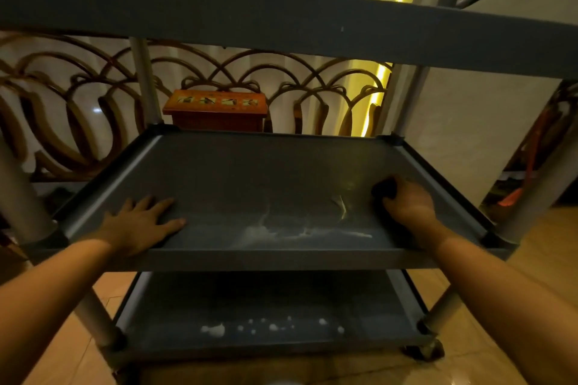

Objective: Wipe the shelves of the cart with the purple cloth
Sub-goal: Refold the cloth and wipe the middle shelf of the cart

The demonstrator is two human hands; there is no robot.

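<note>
A grey three-tier cart fills the view. Its middle shelf (266,172) carries white smears near the front edge. My right hand (409,205) presses a bunched dark cloth (384,187) onto the right side of that shelf; in this dim light the cloth looks almost black. My left hand (140,222) lies flat, fingers spread, on the shelf's left front corner. The bottom shelf (266,297) shows several white foam blobs (214,330) along its front. The top shelf (281,19) spans the view overhead.
Metal posts (145,84) stand at the cart's corners, and a caster (427,350) shows at the lower right. Behind the cart are a curved wooden railing (62,109) and an orange wooden box (215,109). The floor is glossy tan tile.
</note>
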